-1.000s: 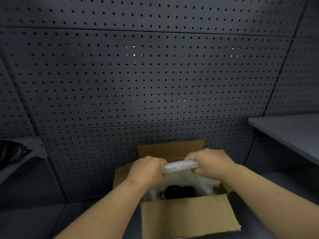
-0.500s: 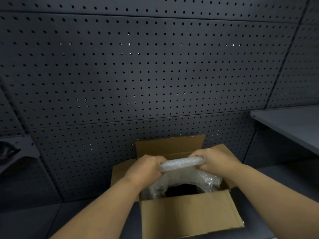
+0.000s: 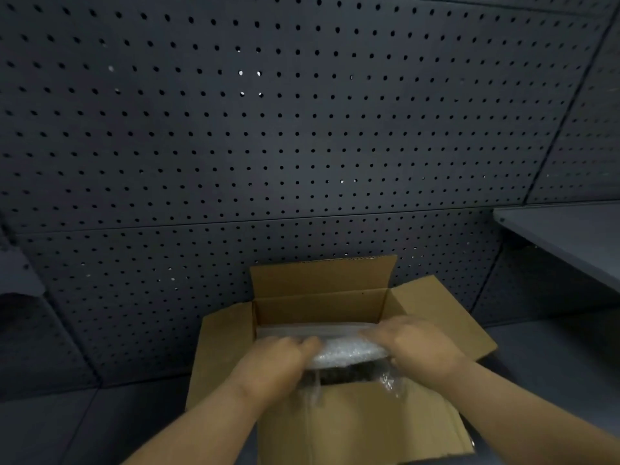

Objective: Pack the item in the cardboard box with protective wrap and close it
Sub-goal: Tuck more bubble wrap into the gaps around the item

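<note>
An open cardboard box point(image 3: 322, 307) stands on the dark surface with all its flaps up. Clear bubble wrap point(image 3: 349, 355) lies folded across the box's opening, over a dark item point(image 3: 349, 375) of which only a strip shows beneath. My left hand point(image 3: 271, 367) grips the wrap's left end, fingers curled around it. My right hand point(image 3: 416, 347) holds the wrap's right end, low inside the box mouth. More wrap spills over the near wall point(image 3: 389, 380).
A dark pegboard wall point(image 3: 302, 146) rises right behind the box. A grey shelf point(image 3: 567, 233) juts out at the right. A small ledge point(image 3: 16, 280) sits at the far left edge.
Both hands have pushed the folded bubble wrap down from above the box into its opening. The dark item is now mostly covered.
</note>
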Available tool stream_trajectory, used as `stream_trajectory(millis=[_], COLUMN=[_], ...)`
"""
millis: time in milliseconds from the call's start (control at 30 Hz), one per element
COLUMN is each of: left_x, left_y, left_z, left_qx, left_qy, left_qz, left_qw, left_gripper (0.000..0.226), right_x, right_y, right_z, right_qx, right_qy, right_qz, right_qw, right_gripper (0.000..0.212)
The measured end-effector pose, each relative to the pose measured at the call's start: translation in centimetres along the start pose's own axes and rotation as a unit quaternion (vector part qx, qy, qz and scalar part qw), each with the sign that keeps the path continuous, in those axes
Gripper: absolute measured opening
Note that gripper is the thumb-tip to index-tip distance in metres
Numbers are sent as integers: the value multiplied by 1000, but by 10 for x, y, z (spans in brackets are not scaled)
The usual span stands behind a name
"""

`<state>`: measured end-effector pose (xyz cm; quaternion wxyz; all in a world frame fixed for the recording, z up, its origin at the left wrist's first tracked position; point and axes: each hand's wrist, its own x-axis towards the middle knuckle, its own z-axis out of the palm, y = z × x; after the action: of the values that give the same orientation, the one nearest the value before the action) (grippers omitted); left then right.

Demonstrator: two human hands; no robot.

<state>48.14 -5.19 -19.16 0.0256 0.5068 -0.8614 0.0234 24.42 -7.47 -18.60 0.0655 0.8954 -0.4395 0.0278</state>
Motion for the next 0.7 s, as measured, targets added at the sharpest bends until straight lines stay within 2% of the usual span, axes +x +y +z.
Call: stream_trajectory(millis=[67, 133, 200, 267, 333, 400, 500, 567, 600, 633, 667, 700], left_x=[0, 0, -1, 3, 10, 14, 15, 18, 19, 18, 18, 19], left_y=[-4, -10, -9, -4, -2, -2, -6, -12, -15, -16, -17, -17], left_z=[-2, 4, 6, 4, 9, 13, 10, 5, 4, 1, 1, 1], left_qx=[28, 33, 28, -12, -76, -129, -157, -82, -32, 1, 9, -3], left_qy=[63, 69, 24, -33, -79, -57, 58, 138, 156, 154, 127, 80], left_qz=[46, 81, 93, 75, 32, -4, -35, -5, 4, 15, 36, 53], left_qw=[997, 994, 995, 997, 993, 990, 985, 987, 987, 988, 991, 995], left_gripper=[40, 48, 44, 33, 28, 25, 42, 68, 79, 80, 71, 57], right_x=[1, 3, 5, 8, 10, 12, 17, 21, 21, 19, 18, 16], right_y=[4, 8, 7, 7, 7, 8, 16, 22, 23, 22, 21, 20], right_z=[3, 5, 5, 2, 1, 0, -7, -14, -18, -21, -21, -17], right_qx=[-35, -27, 15, 63, 85, 74, 39, -29, -55, -68, -62, -36], right_qy=[40, 35, -40, -127, -152, -123, 27, 122, 141, 131, 104, 34], right_qz=[-7, -7, -9, 6, 12, 37, 39, 23, 7, -12, -37, -46], right_qw=[999, 999, 999, 990, 985, 989, 998, 992, 989, 989, 992, 998], right_gripper=[75, 75, 60, 34, 17, 23, 51, 60, 60, 58, 56, 51])
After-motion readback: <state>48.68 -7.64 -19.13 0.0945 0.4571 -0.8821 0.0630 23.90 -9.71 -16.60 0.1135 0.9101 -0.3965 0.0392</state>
